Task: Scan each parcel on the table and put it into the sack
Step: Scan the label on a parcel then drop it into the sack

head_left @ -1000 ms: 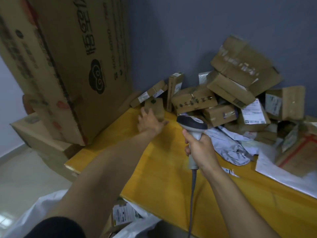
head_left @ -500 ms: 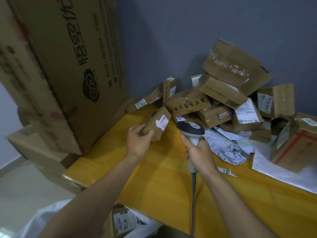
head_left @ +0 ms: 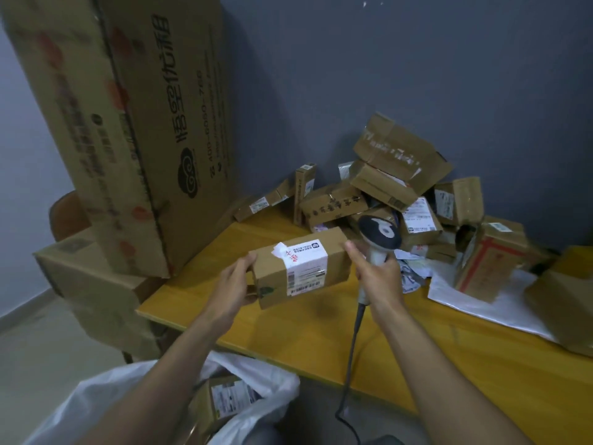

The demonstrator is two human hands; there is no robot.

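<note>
Left hand (head_left: 236, 284) grips one end of the parcel (head_left: 298, 268), held between both hands. Right hand (head_left: 380, 277) clasps the scanner (head_left: 380, 234) beside it. The barcode (head_left: 305, 285) should squarely face the scanner head. The sack (head_left: 276, 387) lies below the left forearm.

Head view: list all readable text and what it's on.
"悟空优": big print on the tall cardboard box; the characters after it are unclear.
"400-60": start of a number beside that print; the later digits are blurred.
Label on the held parcel: red handwriting, barcode and print are all too blurred to read.
Labels on the piled parcels: too small to read.
On the scanner: nothing readable.
</note>
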